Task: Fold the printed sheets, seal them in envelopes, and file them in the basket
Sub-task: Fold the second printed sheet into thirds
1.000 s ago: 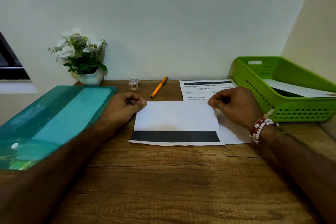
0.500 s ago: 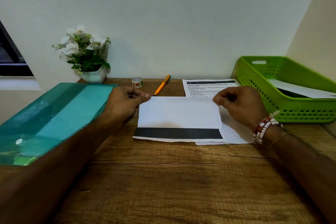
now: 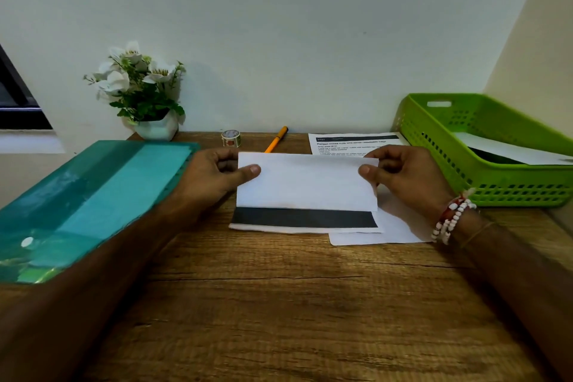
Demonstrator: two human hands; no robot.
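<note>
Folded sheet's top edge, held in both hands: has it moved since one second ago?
Yes. The top edge has moved away from the person, toward the wall; it now reaches the orange pen's lower end, clear of it before.

I read "3737" in the dark header of the printed sheet (image 3: 353, 144), then a heading starting "Portion mixed nuts"; the rest blurs.

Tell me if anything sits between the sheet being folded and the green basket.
Nothing visible blocks that path. The folded sheet, pinched at its top corners by the left hand and right hand, has only another printed sheet lying flat on the desk between it and the green basket.
</note>
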